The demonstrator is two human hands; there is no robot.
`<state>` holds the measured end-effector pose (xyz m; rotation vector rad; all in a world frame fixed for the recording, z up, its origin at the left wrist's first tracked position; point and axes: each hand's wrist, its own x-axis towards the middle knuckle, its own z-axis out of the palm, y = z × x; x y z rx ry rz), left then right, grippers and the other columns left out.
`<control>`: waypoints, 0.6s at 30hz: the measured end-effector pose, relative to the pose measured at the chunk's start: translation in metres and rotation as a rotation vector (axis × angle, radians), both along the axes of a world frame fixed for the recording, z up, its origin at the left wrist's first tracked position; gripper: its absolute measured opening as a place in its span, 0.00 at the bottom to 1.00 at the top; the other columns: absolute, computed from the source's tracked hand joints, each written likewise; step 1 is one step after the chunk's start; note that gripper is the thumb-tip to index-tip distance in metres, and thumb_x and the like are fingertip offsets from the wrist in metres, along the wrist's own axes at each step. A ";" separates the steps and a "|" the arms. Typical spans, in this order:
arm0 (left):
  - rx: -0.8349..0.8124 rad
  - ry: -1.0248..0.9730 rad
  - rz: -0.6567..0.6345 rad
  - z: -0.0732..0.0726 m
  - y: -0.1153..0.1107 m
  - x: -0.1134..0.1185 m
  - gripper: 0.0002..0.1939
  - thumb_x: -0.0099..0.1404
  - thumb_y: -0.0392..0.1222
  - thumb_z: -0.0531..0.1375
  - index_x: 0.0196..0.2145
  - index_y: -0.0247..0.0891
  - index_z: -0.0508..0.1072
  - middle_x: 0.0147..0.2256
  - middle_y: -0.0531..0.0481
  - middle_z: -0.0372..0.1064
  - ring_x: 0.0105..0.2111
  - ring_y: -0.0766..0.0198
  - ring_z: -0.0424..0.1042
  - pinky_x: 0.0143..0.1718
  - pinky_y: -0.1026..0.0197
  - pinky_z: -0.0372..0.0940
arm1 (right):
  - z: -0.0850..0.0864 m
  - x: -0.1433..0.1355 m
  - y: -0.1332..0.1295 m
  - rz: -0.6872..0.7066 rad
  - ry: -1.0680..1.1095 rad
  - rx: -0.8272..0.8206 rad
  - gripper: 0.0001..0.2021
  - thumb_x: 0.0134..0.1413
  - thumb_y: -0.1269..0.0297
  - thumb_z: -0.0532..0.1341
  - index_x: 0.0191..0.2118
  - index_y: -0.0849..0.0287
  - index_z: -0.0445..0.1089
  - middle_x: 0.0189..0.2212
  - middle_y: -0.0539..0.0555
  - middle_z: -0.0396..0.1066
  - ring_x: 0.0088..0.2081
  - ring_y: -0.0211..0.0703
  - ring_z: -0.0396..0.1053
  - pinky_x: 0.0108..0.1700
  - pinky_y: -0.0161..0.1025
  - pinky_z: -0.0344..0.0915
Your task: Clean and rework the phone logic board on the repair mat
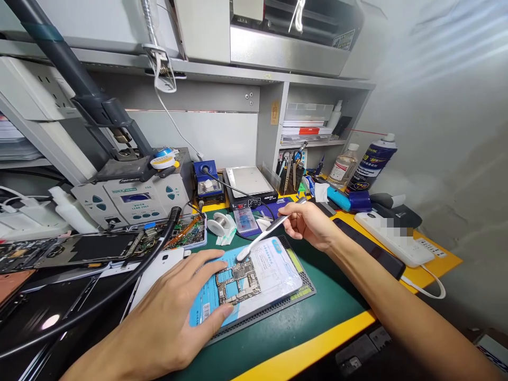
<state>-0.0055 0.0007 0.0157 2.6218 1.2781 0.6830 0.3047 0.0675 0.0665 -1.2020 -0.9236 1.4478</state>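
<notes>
A small phone circuit board (239, 280) lies on a blue and white packet (282, 264), which rests on a grey perforated mat (308, 284). My left hand (178, 301) is spread over the packet's left side, its fingertips at the board's upper left edge and its thumb near the lower edge. Between the fingers and thumb of my right hand (304, 222) is a toothbrush (262, 234) with a grey and white handle. Its white head touches or hovers just over the board's top edge; the bristles are hidden.
Left stands a soldering station (135, 198) with a black hose (138, 275) crossing over device parts. Behind are a solder spool (217, 225) and a heating plate (251, 182). To the right are a phone (369, 248), a power strip (391, 238), a clear bottle (343, 165) and a spray can (372, 164).
</notes>
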 end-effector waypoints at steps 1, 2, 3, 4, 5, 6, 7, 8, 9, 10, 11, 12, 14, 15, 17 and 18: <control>0.004 -0.003 0.000 0.000 0.000 0.000 0.24 0.73 0.63 0.59 0.61 0.53 0.72 0.67 0.52 0.68 0.63 0.52 0.72 0.65 0.49 0.69 | 0.000 0.000 0.000 -0.002 -0.001 0.003 0.09 0.49 0.71 0.65 0.21 0.63 0.71 0.15 0.52 0.69 0.13 0.33 0.61 0.13 0.28 0.52; 0.008 -0.005 0.001 0.000 0.000 0.000 0.24 0.73 0.63 0.59 0.61 0.54 0.72 0.66 0.52 0.68 0.63 0.52 0.72 0.65 0.49 0.69 | -0.001 0.001 0.000 -0.003 -0.001 0.005 0.09 0.49 0.70 0.65 0.21 0.63 0.71 0.15 0.52 0.69 0.14 0.33 0.61 0.13 0.28 0.52; 0.012 -0.006 0.002 0.000 0.000 0.000 0.24 0.73 0.63 0.59 0.61 0.54 0.72 0.66 0.53 0.68 0.63 0.52 0.72 0.65 0.49 0.69 | -0.001 0.001 0.000 -0.004 -0.001 0.007 0.08 0.49 0.70 0.65 0.21 0.63 0.72 0.16 0.52 0.69 0.14 0.33 0.61 0.13 0.28 0.52; 0.014 -0.006 0.004 0.000 0.000 0.001 0.23 0.73 0.63 0.59 0.61 0.54 0.71 0.66 0.53 0.69 0.63 0.53 0.72 0.65 0.49 0.69 | -0.001 0.001 0.001 -0.004 -0.001 0.009 0.08 0.49 0.70 0.65 0.21 0.63 0.72 0.16 0.52 0.69 0.14 0.33 0.61 0.13 0.29 0.52; 0.015 -0.007 0.008 0.001 -0.001 0.001 0.23 0.73 0.63 0.59 0.60 0.55 0.71 0.66 0.54 0.69 0.63 0.53 0.73 0.65 0.49 0.69 | -0.001 0.002 0.001 -0.003 -0.001 0.010 0.08 0.49 0.70 0.65 0.21 0.63 0.72 0.16 0.52 0.69 0.14 0.33 0.61 0.13 0.29 0.52; 0.014 -0.007 0.010 0.001 -0.001 0.001 0.23 0.73 0.63 0.59 0.60 0.56 0.71 0.66 0.55 0.68 0.63 0.54 0.73 0.65 0.49 0.69 | -0.002 0.002 0.001 -0.003 -0.002 0.011 0.09 0.49 0.70 0.65 0.21 0.63 0.72 0.15 0.52 0.69 0.14 0.33 0.61 0.13 0.29 0.53; 0.012 -0.008 0.011 0.001 -0.001 0.001 0.23 0.73 0.63 0.59 0.60 0.56 0.71 0.66 0.55 0.68 0.63 0.54 0.73 0.65 0.50 0.69 | -0.002 0.002 0.001 -0.003 -0.004 0.012 0.09 0.49 0.70 0.65 0.21 0.63 0.72 0.15 0.51 0.69 0.14 0.33 0.61 0.13 0.29 0.53; 0.011 -0.009 0.011 0.001 -0.001 0.001 0.23 0.73 0.63 0.59 0.60 0.56 0.71 0.66 0.55 0.68 0.63 0.54 0.73 0.65 0.50 0.69 | -0.001 0.002 0.001 -0.004 -0.006 0.013 0.09 0.49 0.70 0.65 0.21 0.63 0.72 0.15 0.51 0.69 0.14 0.33 0.61 0.13 0.29 0.53; 0.011 -0.012 0.010 0.001 -0.001 0.001 0.23 0.73 0.63 0.59 0.60 0.56 0.71 0.66 0.55 0.69 0.63 0.54 0.73 0.65 0.50 0.69 | -0.001 0.002 0.001 -0.006 -0.010 0.014 0.08 0.49 0.70 0.65 0.21 0.63 0.72 0.15 0.52 0.69 0.14 0.33 0.61 0.13 0.29 0.53; 0.012 -0.014 0.008 0.001 -0.001 0.001 0.23 0.73 0.63 0.59 0.60 0.55 0.71 0.66 0.54 0.69 0.62 0.53 0.73 0.65 0.50 0.69 | -0.001 0.003 0.000 -0.008 -0.013 0.014 0.08 0.49 0.70 0.65 0.21 0.63 0.72 0.15 0.52 0.69 0.14 0.33 0.61 0.13 0.28 0.53; 0.015 -0.017 0.008 0.001 -0.001 0.001 0.23 0.73 0.63 0.59 0.60 0.54 0.72 0.66 0.53 0.69 0.63 0.53 0.73 0.65 0.50 0.69 | 0.000 0.003 0.000 -0.010 -0.015 0.015 0.08 0.49 0.70 0.65 0.21 0.63 0.72 0.15 0.52 0.69 0.14 0.33 0.61 0.13 0.28 0.53; 0.017 -0.019 0.007 0.001 -0.001 0.001 0.24 0.73 0.63 0.59 0.60 0.54 0.72 0.66 0.52 0.69 0.63 0.52 0.73 0.65 0.49 0.69 | 0.000 0.003 0.000 -0.012 -0.018 0.015 0.08 0.49 0.70 0.65 0.21 0.63 0.72 0.15 0.52 0.69 0.14 0.33 0.61 0.13 0.28 0.53; 0.023 -0.023 0.008 0.000 -0.001 0.001 0.24 0.73 0.63 0.59 0.60 0.53 0.72 0.66 0.51 0.69 0.63 0.52 0.73 0.65 0.49 0.70 | 0.000 0.004 0.000 -0.013 -0.021 0.015 0.08 0.48 0.70 0.65 0.21 0.63 0.72 0.15 0.52 0.69 0.14 0.33 0.61 0.13 0.29 0.53; 0.025 -0.024 0.007 0.000 -0.001 0.001 0.24 0.73 0.63 0.59 0.60 0.53 0.72 0.66 0.51 0.69 0.63 0.52 0.73 0.65 0.49 0.70 | 0.001 0.004 0.000 -0.013 -0.022 0.015 0.08 0.49 0.70 0.65 0.21 0.63 0.72 0.15 0.51 0.68 0.14 0.33 0.61 0.13 0.29 0.53; 0.027 -0.026 0.006 0.000 -0.001 0.001 0.23 0.73 0.63 0.59 0.60 0.53 0.72 0.65 0.52 0.69 0.63 0.53 0.73 0.65 0.50 0.70 | 0.001 0.004 0.000 -0.013 -0.025 0.014 0.09 0.49 0.70 0.65 0.21 0.63 0.71 0.15 0.52 0.68 0.14 0.33 0.61 0.13 0.29 0.53; 0.029 -0.028 0.004 0.000 -0.001 0.001 0.23 0.73 0.63 0.59 0.60 0.54 0.72 0.65 0.52 0.70 0.62 0.53 0.73 0.65 0.50 0.70 | 0.001 0.005 0.000 -0.013 -0.025 0.014 0.09 0.49 0.70 0.65 0.21 0.63 0.71 0.15 0.51 0.68 0.14 0.33 0.61 0.13 0.29 0.53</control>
